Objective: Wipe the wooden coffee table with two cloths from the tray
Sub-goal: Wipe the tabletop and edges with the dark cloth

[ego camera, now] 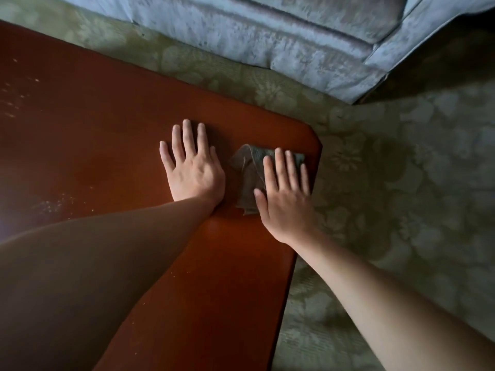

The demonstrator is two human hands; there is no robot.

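The reddish-brown wooden coffee table fills the left and middle of the view, its rounded far-right corner near the hands. My left hand lies flat with fingers spread; a dark cloth shows only as a sliver past its fingertips. My right hand presses flat on a crumpled grey-green cloth close to the table's right edge. Both hands lie side by side, a short gap between them. The tray is out of view.
Pale specks and dust streaks mark the table surface at the left. A grey-blue upholstered sofa stands beyond the table. Green floral carpet lies to the right and behind the table.
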